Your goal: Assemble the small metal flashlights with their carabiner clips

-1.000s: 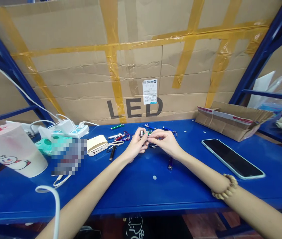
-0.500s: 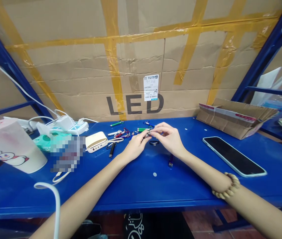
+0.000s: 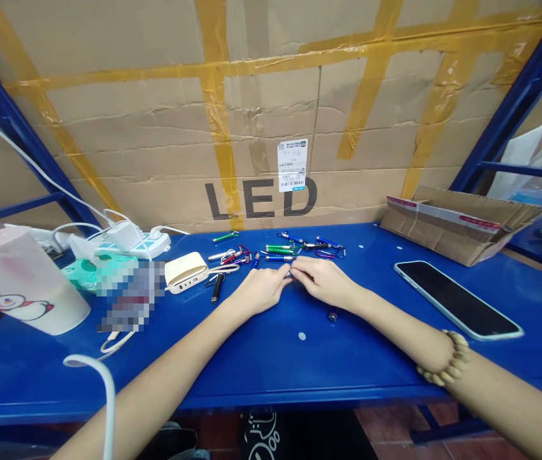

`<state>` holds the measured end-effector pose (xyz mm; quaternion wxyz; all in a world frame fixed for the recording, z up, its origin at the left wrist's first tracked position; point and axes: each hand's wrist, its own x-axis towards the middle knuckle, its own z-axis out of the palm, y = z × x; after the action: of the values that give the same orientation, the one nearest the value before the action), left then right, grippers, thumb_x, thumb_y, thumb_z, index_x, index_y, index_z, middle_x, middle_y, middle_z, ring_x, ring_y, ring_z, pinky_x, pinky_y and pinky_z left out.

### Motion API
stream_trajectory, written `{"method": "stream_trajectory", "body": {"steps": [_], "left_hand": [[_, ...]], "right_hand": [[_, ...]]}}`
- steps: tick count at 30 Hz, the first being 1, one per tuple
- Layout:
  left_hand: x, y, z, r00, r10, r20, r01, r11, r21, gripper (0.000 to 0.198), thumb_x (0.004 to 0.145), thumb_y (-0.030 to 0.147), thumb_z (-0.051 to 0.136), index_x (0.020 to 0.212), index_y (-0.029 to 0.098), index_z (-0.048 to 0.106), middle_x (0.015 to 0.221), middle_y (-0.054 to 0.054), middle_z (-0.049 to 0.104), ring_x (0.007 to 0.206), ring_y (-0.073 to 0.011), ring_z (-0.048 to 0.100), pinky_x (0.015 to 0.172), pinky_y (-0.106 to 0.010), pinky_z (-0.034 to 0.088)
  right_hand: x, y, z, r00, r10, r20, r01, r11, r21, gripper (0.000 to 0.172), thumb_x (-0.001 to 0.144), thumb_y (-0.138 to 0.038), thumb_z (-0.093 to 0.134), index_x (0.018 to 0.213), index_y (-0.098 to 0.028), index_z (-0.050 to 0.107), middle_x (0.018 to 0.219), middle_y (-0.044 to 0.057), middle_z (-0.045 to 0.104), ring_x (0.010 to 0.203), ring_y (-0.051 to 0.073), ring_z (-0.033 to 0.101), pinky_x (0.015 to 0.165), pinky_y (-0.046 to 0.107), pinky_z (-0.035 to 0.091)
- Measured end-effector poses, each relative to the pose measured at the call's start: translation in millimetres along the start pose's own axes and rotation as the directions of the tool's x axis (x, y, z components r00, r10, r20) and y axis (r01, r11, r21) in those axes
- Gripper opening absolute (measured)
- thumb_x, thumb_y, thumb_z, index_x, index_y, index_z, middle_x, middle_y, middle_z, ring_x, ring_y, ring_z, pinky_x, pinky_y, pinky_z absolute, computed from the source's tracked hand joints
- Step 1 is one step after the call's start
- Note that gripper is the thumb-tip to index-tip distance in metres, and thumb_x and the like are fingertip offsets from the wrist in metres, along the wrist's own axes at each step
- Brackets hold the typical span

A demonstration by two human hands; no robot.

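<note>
My left hand (image 3: 263, 289) and my right hand (image 3: 321, 280) meet over the middle of the blue table, fingertips pinched together. Between them shows a sliver of a small silvery metal piece (image 3: 288, 275); the fingers hide most of it. Just beyond lie several small metal tubes like keychain flashlights with clips, among them a blue tube (image 3: 280, 259), a green tube (image 3: 279, 248) and a black tube (image 3: 317, 246). Under my right forearm the silvery end of another tube (image 3: 332, 314) sticks out. A black tube with a clip (image 3: 216, 289) rests to the left of my left hand.
At left stand a cup (image 3: 26, 287), a cream power bank (image 3: 187, 273) and a white power strip (image 3: 141, 245) with cables. A phone (image 3: 457, 299) and an open cardboard box (image 3: 447, 223) lie at right. A large taped carton (image 3: 156, 147) walls off the back.
Both hands have come down and nearer to me, still pinched together. More tubes behind them are now uncovered, including the blue and black ones. The view has shifted slightly.
</note>
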<state>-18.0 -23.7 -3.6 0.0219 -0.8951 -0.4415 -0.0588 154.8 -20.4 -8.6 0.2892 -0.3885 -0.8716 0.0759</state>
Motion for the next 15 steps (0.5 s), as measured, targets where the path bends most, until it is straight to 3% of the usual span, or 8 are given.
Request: {"method": "stream_trajectory", "body": {"steps": [3, 6, 8, 11, 13, 15], "left_hand": [[-1, 3, 2.6, 0.997, 0.061, 0.046, -0.064, 0.995, 0.07, 0.029, 0.092, 0.029, 0.025, 0.105, 0.015, 0.046, 0.092, -0.011, 0.066, 0.08, -0.0239, 0.065, 0.063, -0.031, 0.048], [-1, 7, 5.5, 0.998, 0.063, 0.029, -0.066, 0.993, 0.101, 0.027, 0.092, 0.023, 0.023, 0.102, 0.013, 0.046, 0.093, -0.011, 0.064, 0.079, -0.0226, 0.064, 0.061, -0.031, 0.048], [0, 9, 6.6, 0.999, 0.04, 0.018, -0.041, 0.994, 0.104, 0.026, 0.091, 0.019, 0.023, 0.1, 0.012, 0.046, 0.092, -0.011, 0.063, 0.079, -0.0217, 0.063, 0.062, -0.03, 0.047], [1, 9, 6.8, 0.999, 0.047, -0.023, -0.046, 0.998, 0.043, 0.025, 0.092, 0.024, 0.025, 0.101, 0.012, 0.045, 0.094, -0.011, 0.063, 0.083, -0.0213, 0.062, 0.067, -0.03, 0.047], [1, 8, 6.3, 0.997, 0.052, -0.059, -0.053, 0.998, -0.019, 0.028, 0.091, 0.031, 0.026, 0.101, 0.013, 0.045, 0.096, -0.01, 0.063, 0.085, -0.0211, 0.061, 0.069, -0.03, 0.046], [1, 4, 5.8, 0.997, 0.037, -0.062, -0.042, 0.995, -0.087, 0.032, 0.092, 0.034, 0.021, 0.098, 0.016, 0.047, 0.095, -0.008, 0.064, 0.084, -0.0199, 0.061, 0.07, -0.03, 0.045]], "right_hand": [[0, -2, 2, 0.993, 0.075, 0.092, -0.081, 0.995, 0.066, 0.03, 0.086, -0.019, 0.038, 0.062, -0.015, 0.056, 0.068, 0.005, 0.061, 0.062, 0.013, 0.053, 0.061, 0.025, 0.037], [3, -7, 3, 0.959, 0.239, 0.151, -0.272, 0.923, 0.272, 0.031, 0.082, -0.018, 0.04, 0.054, -0.015, 0.052, 0.055, 0.001, 0.054, 0.051, 0.01, 0.045, 0.053, 0.022, 0.033], [5, -10, 2, 0.881, 0.391, 0.268, -0.473, 0.759, 0.447, 0.031, 0.083, -0.023, 0.041, 0.053, -0.015, 0.046, 0.046, -0.003, 0.04, 0.041, 0.006, 0.033, 0.043, 0.02, 0.026], [6, -14, -1, 0.717, 0.471, 0.514, -0.692, 0.391, 0.607, 0.035, 0.085, -0.035, 0.039, 0.054, -0.018, 0.035, 0.045, -0.009, 0.022, 0.037, 0.003, 0.014, 0.036, 0.017, 0.013], [7, -16, -2, 0.668, 0.449, 0.593, -0.731, 0.25, 0.635, 0.036, 0.086, -0.036, 0.038, 0.055, -0.019, 0.031, 0.047, -0.01, 0.018, 0.038, 0.003, 0.011, 0.035, 0.016, 0.008], [7, -17, -2, 0.661, 0.431, 0.614, -0.735, 0.211, 0.644, 0.035, 0.088, -0.033, 0.038, 0.057, -0.018, 0.03, 0.048, -0.01, 0.019, 0.038, 0.002, 0.011, 0.034, 0.014, 0.008]]}}
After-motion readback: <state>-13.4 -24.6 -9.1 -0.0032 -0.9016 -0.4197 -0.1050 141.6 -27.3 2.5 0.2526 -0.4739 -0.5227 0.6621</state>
